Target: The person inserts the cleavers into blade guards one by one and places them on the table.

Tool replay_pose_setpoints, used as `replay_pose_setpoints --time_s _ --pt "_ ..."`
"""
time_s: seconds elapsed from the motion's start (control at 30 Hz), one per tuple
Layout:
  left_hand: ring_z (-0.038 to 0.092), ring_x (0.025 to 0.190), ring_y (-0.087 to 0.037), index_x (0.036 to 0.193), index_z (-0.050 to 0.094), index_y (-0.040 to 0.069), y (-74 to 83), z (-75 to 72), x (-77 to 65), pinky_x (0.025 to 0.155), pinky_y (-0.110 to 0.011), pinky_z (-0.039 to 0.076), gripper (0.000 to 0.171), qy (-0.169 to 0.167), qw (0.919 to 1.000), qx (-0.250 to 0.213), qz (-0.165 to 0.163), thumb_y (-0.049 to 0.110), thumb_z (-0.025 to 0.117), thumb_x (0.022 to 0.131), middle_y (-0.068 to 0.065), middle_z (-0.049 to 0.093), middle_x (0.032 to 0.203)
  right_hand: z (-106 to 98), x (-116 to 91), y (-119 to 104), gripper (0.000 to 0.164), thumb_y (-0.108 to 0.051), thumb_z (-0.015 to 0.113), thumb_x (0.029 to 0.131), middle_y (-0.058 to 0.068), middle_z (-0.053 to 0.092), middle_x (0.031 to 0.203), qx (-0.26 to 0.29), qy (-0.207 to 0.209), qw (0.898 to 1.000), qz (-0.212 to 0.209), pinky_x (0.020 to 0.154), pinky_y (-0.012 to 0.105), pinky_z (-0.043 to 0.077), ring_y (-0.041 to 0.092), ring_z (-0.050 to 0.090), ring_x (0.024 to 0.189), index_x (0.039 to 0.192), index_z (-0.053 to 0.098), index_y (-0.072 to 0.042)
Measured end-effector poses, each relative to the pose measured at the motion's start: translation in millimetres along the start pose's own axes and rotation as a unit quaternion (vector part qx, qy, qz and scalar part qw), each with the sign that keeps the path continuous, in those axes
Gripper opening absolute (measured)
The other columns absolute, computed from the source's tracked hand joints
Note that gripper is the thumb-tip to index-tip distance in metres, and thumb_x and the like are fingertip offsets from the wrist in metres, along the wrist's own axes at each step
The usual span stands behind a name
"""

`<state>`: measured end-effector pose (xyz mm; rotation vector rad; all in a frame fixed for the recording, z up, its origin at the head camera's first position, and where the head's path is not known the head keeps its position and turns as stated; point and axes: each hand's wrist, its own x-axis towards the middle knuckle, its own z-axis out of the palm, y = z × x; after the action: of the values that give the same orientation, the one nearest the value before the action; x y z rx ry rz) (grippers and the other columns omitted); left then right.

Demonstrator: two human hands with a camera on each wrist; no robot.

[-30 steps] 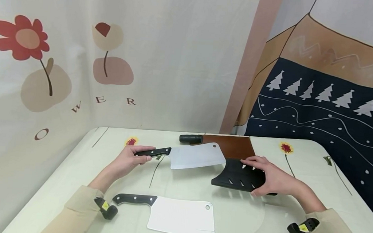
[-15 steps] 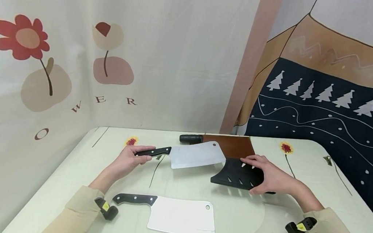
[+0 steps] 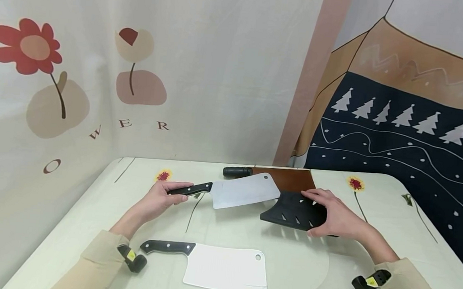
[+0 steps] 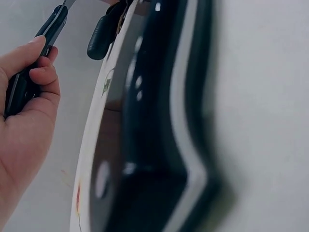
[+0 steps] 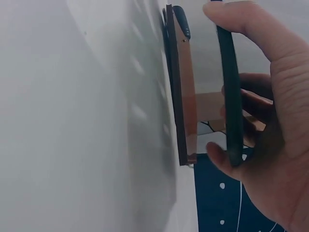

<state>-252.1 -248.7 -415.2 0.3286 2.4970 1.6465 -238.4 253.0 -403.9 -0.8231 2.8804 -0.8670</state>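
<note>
My left hand [image 3: 156, 201] grips the black riveted handle [image 3: 190, 188] of a cleaver. The cleaver's blade [image 3: 246, 192] is raised off the table, pointing right and tilted upward. In the left wrist view, thumb and fingers curl round that handle [image 4: 23, 87]. My right hand [image 3: 342, 218] holds a black slotted blade guard [image 3: 291, 211] between thumb and fingers, above the table. Its curved edge faces the cleaver, close to the blade's lower right corner; I cannot tell whether they touch. The right wrist view shows the guard [image 5: 230, 92] edge-on, fingers behind it.
A second cleaver [image 3: 225, 269] with a black handle lies flat in front. At right front lies a translucent sheet-like guard [image 3: 341, 280], partly under my right forearm. Behind the raised cleaver is a brown rectangular piece [image 3: 290, 179] with a black handle [image 3: 237, 172].
The right hand has brought the black blade guard slightly left and upward. The raised cleaver's far end has tipped up a little; the left hand is nearly still.
</note>
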Motion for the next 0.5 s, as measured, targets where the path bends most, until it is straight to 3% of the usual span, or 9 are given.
replay_pose_setpoints --time_s 0.33,0.5 --pt "0.051 0.094 -0.024 0.133 0.068 0.002 0.3 -2.9 2.3 0.072 -0.031 0.039 0.044 -0.030 0.9991 0.021 0.024 0.006 0.077 0.090 -0.015 0.069 0.125 -0.9 -5.4 3.8 0.094 -0.032 0.094 0.065 0.022 0.049 0.146 -0.003 0.015 1.000 -0.012 0.097 0.067 0.043 0.047 0.044 0.131 0.145 0.056 -0.003" --pt "0.057 0.099 -0.022 0.130 0.071 0.004 2.9 -3.4 1.9 0.077 -0.027 0.046 0.041 -0.059 0.9974 0.031 0.028 0.004 0.077 0.089 -0.016 0.068 0.129 -3.5 -8.1 5.9 0.093 -0.032 0.095 0.064 0.021 0.051 0.145 -0.002 0.020 1.000 -0.016 0.097 0.065 0.044 0.045 0.046 0.129 0.144 0.057 -0.003"
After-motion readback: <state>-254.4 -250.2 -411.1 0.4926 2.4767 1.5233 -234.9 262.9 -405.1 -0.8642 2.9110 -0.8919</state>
